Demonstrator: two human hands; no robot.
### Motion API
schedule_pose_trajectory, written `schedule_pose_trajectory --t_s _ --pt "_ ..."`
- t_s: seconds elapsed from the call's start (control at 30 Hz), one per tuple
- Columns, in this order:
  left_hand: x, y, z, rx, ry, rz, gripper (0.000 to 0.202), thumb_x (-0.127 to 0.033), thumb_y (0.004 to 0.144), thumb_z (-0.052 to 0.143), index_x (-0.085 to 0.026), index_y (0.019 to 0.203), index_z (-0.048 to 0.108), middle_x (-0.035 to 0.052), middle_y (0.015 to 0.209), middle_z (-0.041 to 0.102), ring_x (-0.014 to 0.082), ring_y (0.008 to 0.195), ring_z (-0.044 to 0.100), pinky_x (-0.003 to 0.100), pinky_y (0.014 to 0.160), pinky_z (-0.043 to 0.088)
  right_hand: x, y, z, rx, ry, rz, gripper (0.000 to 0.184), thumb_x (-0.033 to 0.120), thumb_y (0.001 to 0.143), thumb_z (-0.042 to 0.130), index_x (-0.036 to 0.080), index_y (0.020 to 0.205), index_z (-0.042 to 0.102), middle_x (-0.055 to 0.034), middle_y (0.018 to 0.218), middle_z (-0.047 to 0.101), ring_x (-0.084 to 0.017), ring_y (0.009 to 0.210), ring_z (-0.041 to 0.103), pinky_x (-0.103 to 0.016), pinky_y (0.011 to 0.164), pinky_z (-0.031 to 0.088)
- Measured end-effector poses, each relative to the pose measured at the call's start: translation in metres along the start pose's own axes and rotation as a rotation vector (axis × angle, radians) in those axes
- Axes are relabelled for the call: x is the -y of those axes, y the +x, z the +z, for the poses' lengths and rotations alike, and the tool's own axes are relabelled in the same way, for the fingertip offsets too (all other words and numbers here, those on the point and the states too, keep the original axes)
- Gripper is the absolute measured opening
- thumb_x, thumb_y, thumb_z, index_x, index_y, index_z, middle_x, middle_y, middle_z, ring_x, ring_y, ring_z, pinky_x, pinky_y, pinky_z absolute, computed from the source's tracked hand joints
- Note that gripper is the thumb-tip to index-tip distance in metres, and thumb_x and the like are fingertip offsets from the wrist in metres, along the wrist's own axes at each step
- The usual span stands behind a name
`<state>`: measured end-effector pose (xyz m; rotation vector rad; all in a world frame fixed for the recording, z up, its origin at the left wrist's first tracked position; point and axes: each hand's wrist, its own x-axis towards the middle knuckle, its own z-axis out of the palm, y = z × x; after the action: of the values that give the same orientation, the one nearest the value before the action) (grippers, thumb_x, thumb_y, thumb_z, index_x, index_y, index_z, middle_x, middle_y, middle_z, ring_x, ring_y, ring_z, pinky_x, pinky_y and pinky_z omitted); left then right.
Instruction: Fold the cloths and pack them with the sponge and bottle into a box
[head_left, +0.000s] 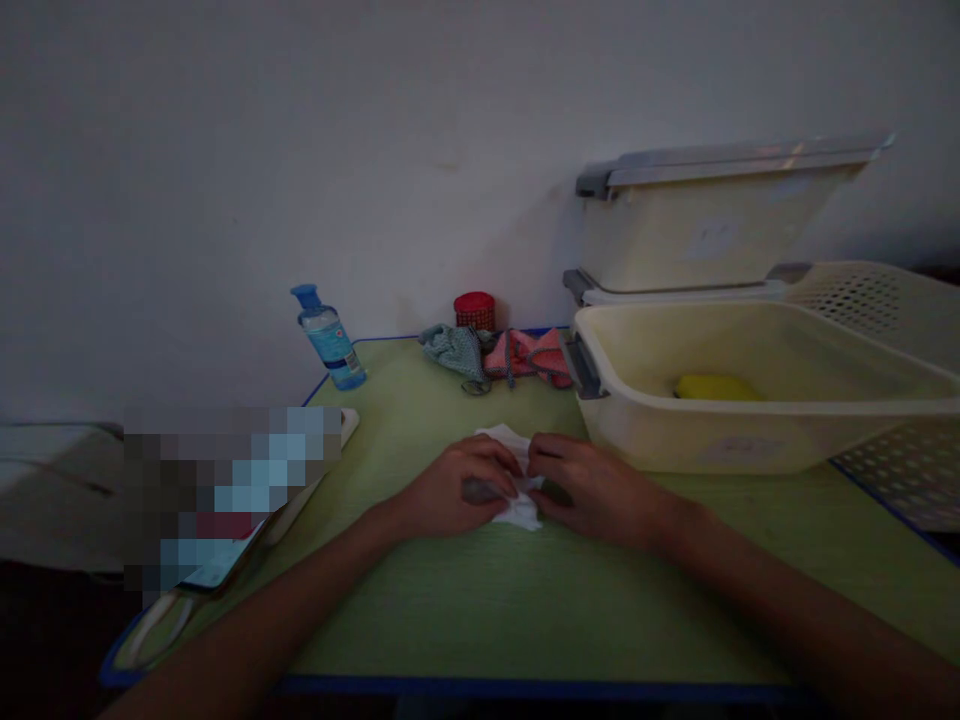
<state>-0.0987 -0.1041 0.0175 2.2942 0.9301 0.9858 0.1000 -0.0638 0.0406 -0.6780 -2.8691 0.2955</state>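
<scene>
A crumpled white tissue lies low over the green tabletop, between my two hands. My left hand grips its left side with curled fingers and thumb. On the other side, my right hand pinches the tissue's right edge, fingers bent inward. The fingers cover much of the tissue, and its upper corner shows behind them. In the dim picture, I cannot tell whether the tissue is paper or thin cloth.
A cream plastic bin with a yellow item inside stands right, before a lidded box. Grey-green cloth, pink cloth and a red container sit behind. A blue bottle and a blurred-out tablet-like device are left.
</scene>
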Motion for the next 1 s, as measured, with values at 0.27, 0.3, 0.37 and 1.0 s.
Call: schedule_pose_trajectory --t_s 0.27,0.3,0.37,1.0 --pt "0.005 0.002 -0.006 -0.160 0.007 -0.149 0.011 -0.008 0.073 0.056 -0.014 0.070 0.065 0.0032 0.076 0.058 0.0130 0.075 0.056 0.025 0.070 0.045 0.002 -0.002 0.001 -0.144 -0.046 -0.109 0.012 0.016 0.083 0.050 0.013 0.081 0.061 -0.0067 0.084 0.058 -0.012 0.072 0.054 -0.023 0.065 0.042" --pt "0.007 0.002 -0.006 -0.151 0.009 -0.171 0.011 -0.007 0.072 0.056 -0.014 0.070 0.065 0.0031 0.076 0.057 0.0130 0.075 0.056 0.024 0.070 0.045 0.003 -0.002 0.000 -0.162 -0.041 -0.142 0.014 0.017 0.084 0.048 0.013 0.081 0.062 -0.0066 0.083 0.058 -0.012 0.071 0.054 -0.023 0.065 0.041" --pt "0.009 0.002 -0.005 -0.122 0.001 -0.199 0.010 -0.007 0.072 0.057 -0.013 0.069 0.064 0.0029 0.077 0.057 0.0126 0.075 0.056 0.024 0.070 0.044 0.007 -0.003 0.000 -0.170 -0.047 -0.209 0.016 0.019 0.086 0.047 0.013 0.082 0.062 -0.0067 0.082 0.059 -0.012 0.072 0.053 -0.024 0.066 0.041" --pt "0.012 0.000 -0.003 -0.054 0.045 -0.156 0.011 -0.005 0.072 0.056 -0.013 0.072 0.063 0.0022 0.080 0.053 0.0126 0.076 0.054 0.024 0.071 0.043 0.012 -0.003 0.000 0.032 -0.195 -0.234 0.013 0.018 0.083 0.050 0.014 0.091 0.060 -0.0087 0.090 0.062 -0.019 0.086 0.054 -0.032 0.078 0.041"
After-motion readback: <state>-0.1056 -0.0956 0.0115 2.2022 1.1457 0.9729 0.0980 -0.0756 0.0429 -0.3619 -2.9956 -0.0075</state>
